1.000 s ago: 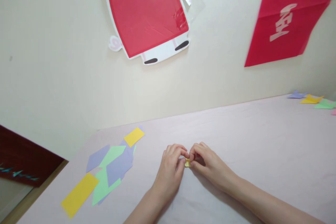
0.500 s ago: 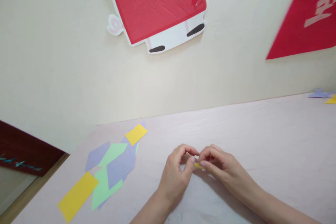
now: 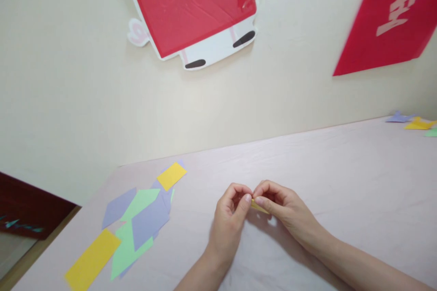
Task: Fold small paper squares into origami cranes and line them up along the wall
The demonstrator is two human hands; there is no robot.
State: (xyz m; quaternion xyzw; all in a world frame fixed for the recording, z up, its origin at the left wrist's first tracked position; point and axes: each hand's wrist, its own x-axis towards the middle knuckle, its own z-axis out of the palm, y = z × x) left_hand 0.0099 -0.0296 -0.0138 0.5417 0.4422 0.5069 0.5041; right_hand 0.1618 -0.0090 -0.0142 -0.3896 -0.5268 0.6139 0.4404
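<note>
At left, loose paper sheets [image 3: 150, 223] overlap on the pale tabletop [image 3: 348, 182]. The left hand [image 3: 229, 220] pinches the small yellow paper piece [image 3: 260, 208]; the right hand [image 3: 285, 204] pinches it from the opposite side, so it sits between both. Uneven pressure could crease it crookedly; opposed pulling could tear it.

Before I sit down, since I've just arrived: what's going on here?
A person's left hand and right hand pinch a small yellow paper piece with their fingertips. Overlapping coloured sheets lie to the left on the pale cloth; small paper pieces sit near the wall, far right.
</note>
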